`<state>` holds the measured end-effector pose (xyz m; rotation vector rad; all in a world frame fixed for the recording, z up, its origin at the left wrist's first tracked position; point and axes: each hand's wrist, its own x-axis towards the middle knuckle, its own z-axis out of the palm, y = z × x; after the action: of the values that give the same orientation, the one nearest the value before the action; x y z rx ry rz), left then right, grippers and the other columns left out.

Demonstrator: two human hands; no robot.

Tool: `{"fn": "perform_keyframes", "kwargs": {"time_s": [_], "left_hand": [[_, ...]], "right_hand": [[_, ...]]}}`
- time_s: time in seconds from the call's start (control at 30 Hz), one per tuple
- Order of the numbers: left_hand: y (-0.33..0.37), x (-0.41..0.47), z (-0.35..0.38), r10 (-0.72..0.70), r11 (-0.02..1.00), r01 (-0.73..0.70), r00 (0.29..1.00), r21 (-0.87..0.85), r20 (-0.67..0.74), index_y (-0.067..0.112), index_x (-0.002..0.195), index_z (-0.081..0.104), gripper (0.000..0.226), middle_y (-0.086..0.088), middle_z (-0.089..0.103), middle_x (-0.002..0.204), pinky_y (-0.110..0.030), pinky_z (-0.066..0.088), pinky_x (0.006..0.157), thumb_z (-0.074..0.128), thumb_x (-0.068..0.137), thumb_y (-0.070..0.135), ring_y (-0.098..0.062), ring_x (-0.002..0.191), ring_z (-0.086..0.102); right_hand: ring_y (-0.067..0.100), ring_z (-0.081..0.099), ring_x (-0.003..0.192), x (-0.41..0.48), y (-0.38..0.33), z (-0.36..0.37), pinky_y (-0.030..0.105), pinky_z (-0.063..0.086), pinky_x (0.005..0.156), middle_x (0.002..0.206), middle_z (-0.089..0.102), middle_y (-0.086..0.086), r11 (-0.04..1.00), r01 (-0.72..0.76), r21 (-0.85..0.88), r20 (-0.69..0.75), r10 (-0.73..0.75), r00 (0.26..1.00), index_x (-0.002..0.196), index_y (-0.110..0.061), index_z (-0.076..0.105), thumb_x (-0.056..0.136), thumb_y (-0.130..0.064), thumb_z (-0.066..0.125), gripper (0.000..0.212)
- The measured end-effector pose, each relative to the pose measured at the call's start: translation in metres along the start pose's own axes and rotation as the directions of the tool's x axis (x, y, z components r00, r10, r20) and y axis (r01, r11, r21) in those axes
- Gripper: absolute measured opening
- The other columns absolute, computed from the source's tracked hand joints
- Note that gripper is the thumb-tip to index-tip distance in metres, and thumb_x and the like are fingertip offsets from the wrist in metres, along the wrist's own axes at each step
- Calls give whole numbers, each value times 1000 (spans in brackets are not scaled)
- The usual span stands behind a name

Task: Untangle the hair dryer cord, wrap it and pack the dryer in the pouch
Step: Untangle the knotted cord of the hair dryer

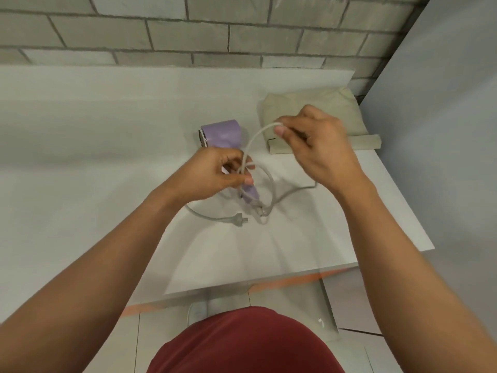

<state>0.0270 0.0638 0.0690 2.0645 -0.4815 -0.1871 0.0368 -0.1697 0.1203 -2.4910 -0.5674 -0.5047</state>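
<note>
A lilac hair dryer (222, 134) lies on the white table (107, 146), its handle pointing toward me and partly hidden behind my left hand. My left hand (215, 172) pinches the grey cord (254, 142) where it loops over the handle. My right hand (316, 142) pinches the same cord higher up and holds it lifted in an arc. More of the cord lies in loose loops beside the handle, and the plug (238, 219) rests flat on the table. The beige pouch (313, 117) sits behind my right hand, near the wall.
A grey brick wall (188, 30) runs along the back of the table. A pale panel (443, 130) stands to the right. The table's right edge (403, 200) and front edge are close; tiled floor shows below them.
</note>
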Motion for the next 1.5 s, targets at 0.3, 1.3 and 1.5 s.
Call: {"fn": "perform_keyframes", "kwargs": {"time_s": [0.3, 1.3, 1.5], "left_hand": [[2, -4, 21, -6, 999, 6, 1000, 49, -10, 19, 97, 79, 13, 3, 74, 83, -33, 59, 78, 72, 96, 30, -11, 79, 70], [-15, -7, 14, 23, 993, -18, 999, 113, -39, 25, 80, 75, 11, 9, 57, 71, -36, 51, 69, 78, 90, 28, -10, 67, 53], [-3, 2, 9, 59, 987, -59, 998, 149, 6, 42, 81, 70, 19, 0, 64, 79, -31, 52, 74, 74, 94, 30, -12, 72, 61]], "right_hand": [[9, 49, 76, -10, 19, -38, 19, 39, 73, 77, 55, 3, 952, -269, 147, -213, 296, 931, 91, -20, 75, 104, -36, 58, 27], [26, 67, 91, -5, 16, -32, 57, 27, 121, 98, 66, 2, 929, 4, -369, -125, -53, 991, 109, -19, 74, 107, -35, 51, 29], [34, 62, 109, -13, 26, -50, 43, 48, 94, 114, 66, 5, 883, -178, -435, 334, 342, 879, 114, -17, 72, 105, -32, 55, 25]]}}
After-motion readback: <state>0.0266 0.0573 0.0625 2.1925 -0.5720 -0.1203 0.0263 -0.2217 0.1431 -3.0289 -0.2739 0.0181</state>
